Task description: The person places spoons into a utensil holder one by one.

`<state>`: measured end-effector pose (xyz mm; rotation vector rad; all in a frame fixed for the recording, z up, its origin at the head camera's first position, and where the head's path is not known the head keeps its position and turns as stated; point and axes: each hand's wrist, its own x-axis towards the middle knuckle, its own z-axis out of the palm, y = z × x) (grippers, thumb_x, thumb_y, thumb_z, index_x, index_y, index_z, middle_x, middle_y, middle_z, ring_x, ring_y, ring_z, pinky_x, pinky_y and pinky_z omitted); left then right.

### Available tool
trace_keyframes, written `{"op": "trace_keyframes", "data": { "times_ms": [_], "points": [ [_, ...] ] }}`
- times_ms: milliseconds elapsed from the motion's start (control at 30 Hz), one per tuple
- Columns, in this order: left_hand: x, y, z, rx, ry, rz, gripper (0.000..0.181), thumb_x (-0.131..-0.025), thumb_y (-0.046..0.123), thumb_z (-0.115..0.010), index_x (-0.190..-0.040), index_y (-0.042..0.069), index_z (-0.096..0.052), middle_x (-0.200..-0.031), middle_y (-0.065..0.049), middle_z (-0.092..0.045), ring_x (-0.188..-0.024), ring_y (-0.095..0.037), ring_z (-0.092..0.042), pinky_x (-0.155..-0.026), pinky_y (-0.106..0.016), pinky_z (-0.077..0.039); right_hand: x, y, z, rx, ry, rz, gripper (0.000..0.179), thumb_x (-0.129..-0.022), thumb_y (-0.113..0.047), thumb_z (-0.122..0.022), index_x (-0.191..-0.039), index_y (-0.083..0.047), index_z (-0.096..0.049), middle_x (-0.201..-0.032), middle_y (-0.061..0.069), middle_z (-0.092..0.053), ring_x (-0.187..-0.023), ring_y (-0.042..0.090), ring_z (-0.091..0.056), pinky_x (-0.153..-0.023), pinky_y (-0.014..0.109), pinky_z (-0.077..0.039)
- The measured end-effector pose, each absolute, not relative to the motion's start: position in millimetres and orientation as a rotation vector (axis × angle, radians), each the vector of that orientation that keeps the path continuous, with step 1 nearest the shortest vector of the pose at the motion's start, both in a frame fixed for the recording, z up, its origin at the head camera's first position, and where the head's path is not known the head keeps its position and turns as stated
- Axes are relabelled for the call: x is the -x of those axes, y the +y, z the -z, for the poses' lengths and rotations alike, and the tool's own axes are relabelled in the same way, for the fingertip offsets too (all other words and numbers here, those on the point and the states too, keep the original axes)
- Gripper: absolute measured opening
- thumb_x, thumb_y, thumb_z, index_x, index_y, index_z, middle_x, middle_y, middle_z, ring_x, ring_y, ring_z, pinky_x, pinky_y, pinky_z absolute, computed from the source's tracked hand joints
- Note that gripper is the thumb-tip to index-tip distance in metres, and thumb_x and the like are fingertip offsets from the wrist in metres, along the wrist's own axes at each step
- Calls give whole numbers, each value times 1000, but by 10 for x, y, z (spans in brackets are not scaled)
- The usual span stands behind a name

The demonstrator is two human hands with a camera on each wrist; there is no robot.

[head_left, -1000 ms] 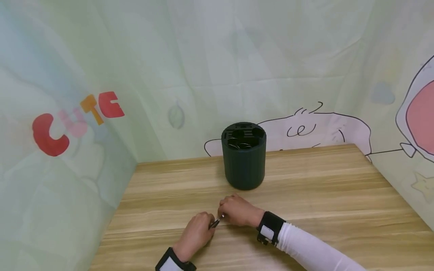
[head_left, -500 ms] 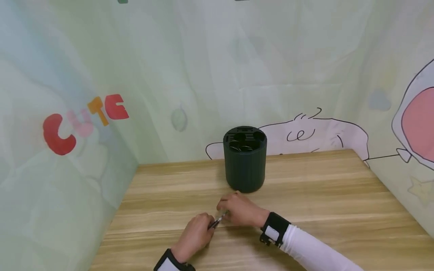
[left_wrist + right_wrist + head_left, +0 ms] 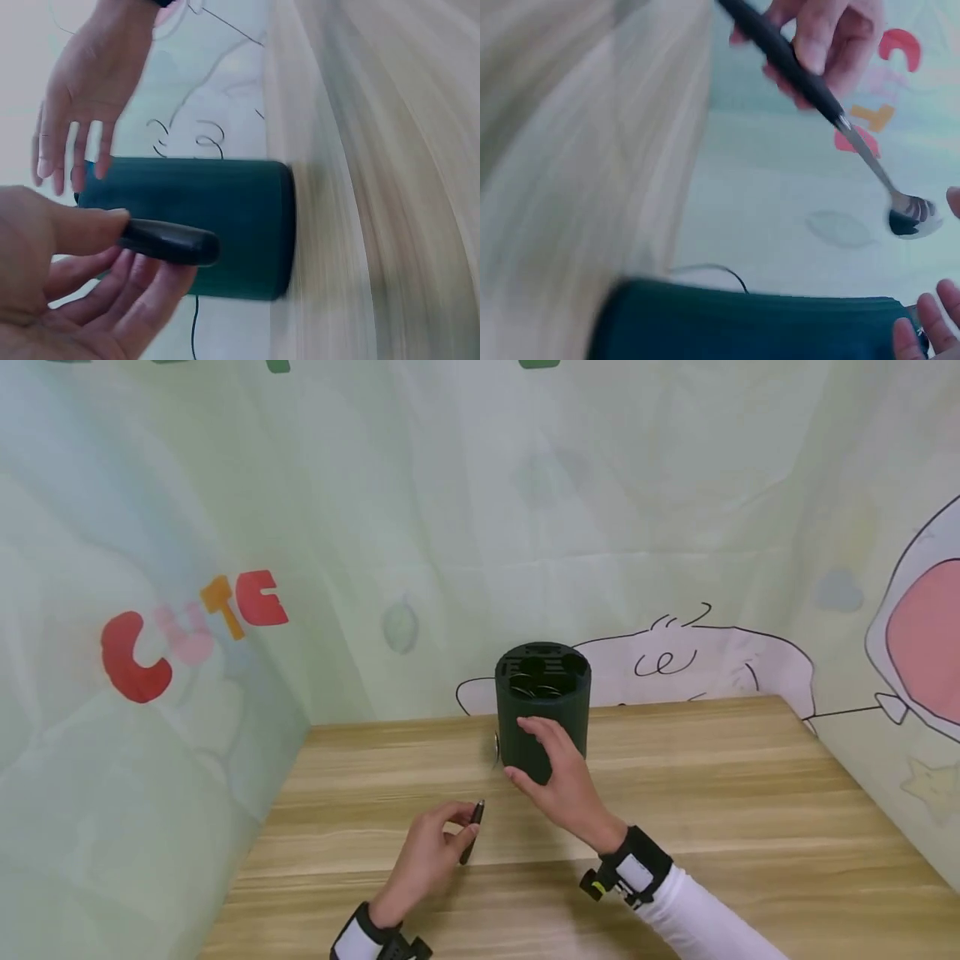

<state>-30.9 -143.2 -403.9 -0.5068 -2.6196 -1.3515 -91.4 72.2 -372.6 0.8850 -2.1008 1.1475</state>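
Observation:
My left hand (image 3: 431,847) pinches the black handle of a spoon (image 3: 802,75) between thumb and fingers, above the table. The spoon's shiny metal bowl points up toward the dark green cylindrical holder (image 3: 512,727), at its left side in the head view. My right hand (image 3: 566,785) has spread, relaxed fingers and holds nothing; in the head view it overlaps the front of the holder. The left wrist view shows the handle's black end close up, with the holder (image 3: 255,225) behind it. The holder stands upright, its top divided into openings, with thin curved shiny edges showing inside.
The wood-grain table (image 3: 712,777) extends to both sides of the holder. Behind and beside it hangs a pale printed cloth (image 3: 420,527) with cartoon drawings and coloured letters. Both wrists wear black straps with devices.
The right hand has let go of the spoon's metal end, opened and moved up to the holder. The left hand has tilted the spoon upward, and its bowl now shows.

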Motion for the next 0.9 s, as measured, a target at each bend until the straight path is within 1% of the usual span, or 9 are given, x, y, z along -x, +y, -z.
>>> {"op": "trace_keyframes", "data": {
  "times_ms": [100, 233, 367, 467, 500, 567, 733, 833, 900],
  "points": [
    [314, -1390, 4013, 512, -2560, 1480, 19, -86, 9, -64, -104, 11, -63, -95, -1, -62, -90, -15, -58, -66, -25, -53, 881, 723, 3762, -809, -2137, -1391, 57, -83, -29, -69, -131, -10, -43, -125, 2, -50, -111, 15, -47, -90, 43, -44],
    [252, -1274, 3868, 548, -2543, 1609, 19, -86, 5, -62, -105, 7, -62, -98, -6, -62, -94, -20, -58, -72, -27, -52, 746, 710, 3710, -707, -2204, -1702, 37, -86, -20, -65, -120, -9, -54, -111, 4, -59, -100, 15, -55, -86, 42, -47],
    [147, -1156, 3699, 608, -2553, 1720, 20, -88, -2, -57, -107, 1, -61, -103, -15, -62, -97, -28, -57, -76, -30, -52, 679, 695, 3740, -668, -2263, -1888, 21, -88, -24, -63, -106, -12, -63, -99, 0, -64, -91, 14, -58, -84, 37, -49],
    [173, -1119, 3781, 640, -2535, 1785, 20, -89, -2, -55, -108, 1, -60, -105, -18, -61, -98, -28, -57, -76, -30, -52, 669, 695, 3771, -681, -2264, -1942, 15, -88, -25, -62, -98, -14, -66, -93, -1, -65, -87, 15, -59, -81, 36, -50],
    [198, -1112, 3831, 644, -2530, 1803, 20, -90, -1, -54, -109, 1, -60, -105, -19, -61, -98, -27, -57, -77, -30, -51, 637, 699, 3726, -691, -2265, -1943, 12, -89, -21, -62, -96, -12, -66, -92, 0, -65, -86, 15, -59, -80, 36, -50],
    [255, -1105, 3933, 645, -2528, 1815, 20, -91, 3, -54, -111, 2, -59, -105, -16, -62, -99, -24, -57, -78, -30, -51, 574, 714, 3631, -708, -2255, -1953, 8, -89, -14, -61, -93, -11, -66, -91, 4, -65, -85, 18, -59, -79, 38, -51],
    [363, -1051, 3964, 634, -2507, 1731, 23, -93, 13, -56, -114, 7, -60, -108, -5, -63, -99, -14, -57, -78, -28, -51, 530, 775, 3516, -732, -2234, -1895, 6, -88, -10, -61, -92, -8, -66, -91, 6, -65, -81, 20, -59, -74, 35, -52],
    [444, -980, 3854, 654, -2447, 1638, 22, -91, 13, -58, -112, 9, -61, -110, -4, -62, -97, -15, -58, -77, -30, -52, 534, 819, 3438, -777, -2198, -1820, 6, -87, -7, -62, -91, -6, -66, -89, 7, -65, -78, 21, -60, -70, 33, -53],
    [502, -919, 3747, 686, -2406, 1572, 20, -89, 11, -60, -109, 8, -62, -107, -5, -63, -93, -17, -59, -74, -32, -53, 542, 852, 3366, -804, -2161, -1770, 5, -86, -4, -62, -91, -4, -65, -88, 8, -64, -77, 22, -61, -69, 32, -54]
  ]
}}
